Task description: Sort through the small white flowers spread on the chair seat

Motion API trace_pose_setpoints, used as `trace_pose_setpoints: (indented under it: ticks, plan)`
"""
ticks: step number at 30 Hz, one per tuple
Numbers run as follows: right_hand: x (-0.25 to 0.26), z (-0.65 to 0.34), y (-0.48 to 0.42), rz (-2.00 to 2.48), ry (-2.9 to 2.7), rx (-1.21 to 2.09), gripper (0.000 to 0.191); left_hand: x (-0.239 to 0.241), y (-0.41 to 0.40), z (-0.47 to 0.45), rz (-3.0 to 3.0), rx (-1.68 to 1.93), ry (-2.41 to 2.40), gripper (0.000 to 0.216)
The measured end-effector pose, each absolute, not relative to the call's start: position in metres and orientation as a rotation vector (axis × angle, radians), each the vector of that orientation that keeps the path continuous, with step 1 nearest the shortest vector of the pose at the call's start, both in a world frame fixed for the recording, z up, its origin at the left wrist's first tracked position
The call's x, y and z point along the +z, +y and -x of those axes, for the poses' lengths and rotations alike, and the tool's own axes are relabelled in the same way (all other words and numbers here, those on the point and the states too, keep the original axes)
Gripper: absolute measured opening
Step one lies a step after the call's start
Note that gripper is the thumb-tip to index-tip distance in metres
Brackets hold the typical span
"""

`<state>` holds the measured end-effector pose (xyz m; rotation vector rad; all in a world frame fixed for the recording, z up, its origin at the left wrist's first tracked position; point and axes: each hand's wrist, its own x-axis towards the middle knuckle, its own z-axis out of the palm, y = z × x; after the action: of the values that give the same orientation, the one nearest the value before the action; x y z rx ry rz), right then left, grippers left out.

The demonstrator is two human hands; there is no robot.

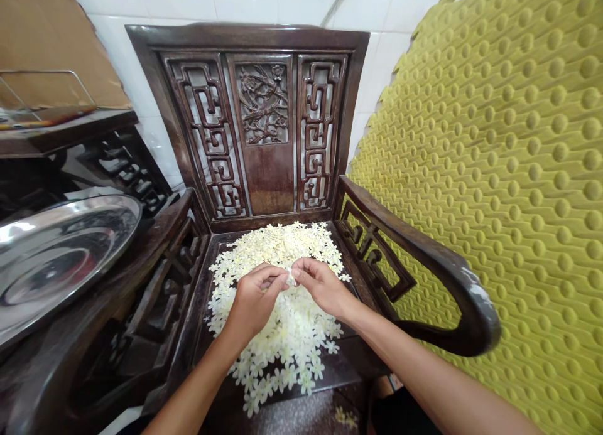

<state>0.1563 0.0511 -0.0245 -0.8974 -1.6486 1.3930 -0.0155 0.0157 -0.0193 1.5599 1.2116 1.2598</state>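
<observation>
A small white flower (291, 277) is pinched between both hands, above the dark wooden seat. My left hand (260, 295) closes its thumb and fingers on the flower's left side. From the right, my right hand (323, 289) grips the same flower with thumb and index finger, the fingertips of both hands almost touching. Behind and beneath the hands lies a wide heap of loose white and pale yellow flowers (277, 241). Closer to me, more white flowers (301, 338) cover the seat down to its front edge; whether these are strung together I cannot tell.
The carved dark wooden chair (271, 177) has armrests on both sides, the right armrest (424, 250) close to my forearm. A round shiny metal tray (110, 231) rests at the left. Yellow bumpy foam matting (509, 171) stands along the right.
</observation>
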Motion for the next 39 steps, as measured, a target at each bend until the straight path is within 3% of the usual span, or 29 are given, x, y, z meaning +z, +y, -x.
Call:
trace_pose_setpoints:
  ticks: [15, 20, 33, 39]
  plan:
    - [-0.022, -0.156, 0.049, 0.927, -1.695, 1.331, 0.024, -0.024, 0.017, 0.016, -1.630, 1.253, 1.309, 0.011]
    - [-0.017, -0.154, 0.042, 1.010, -1.731, 1.139, 0.015, -0.018, 0.016, 0.016, -1.721, 1.249, 1.402, 0.009]
    - [-0.016, -0.161, 0.046, 1.234, -1.946, 0.794, 0.017, -0.014, 0.014, 0.015, -1.810, 1.191, 1.415, 0.012]
    - [-0.028, -0.176, 0.052, 1.584, -2.422, 0.599, 0.012, -0.025, 0.015, 0.026, -2.027, 0.782, 1.533, 0.013]
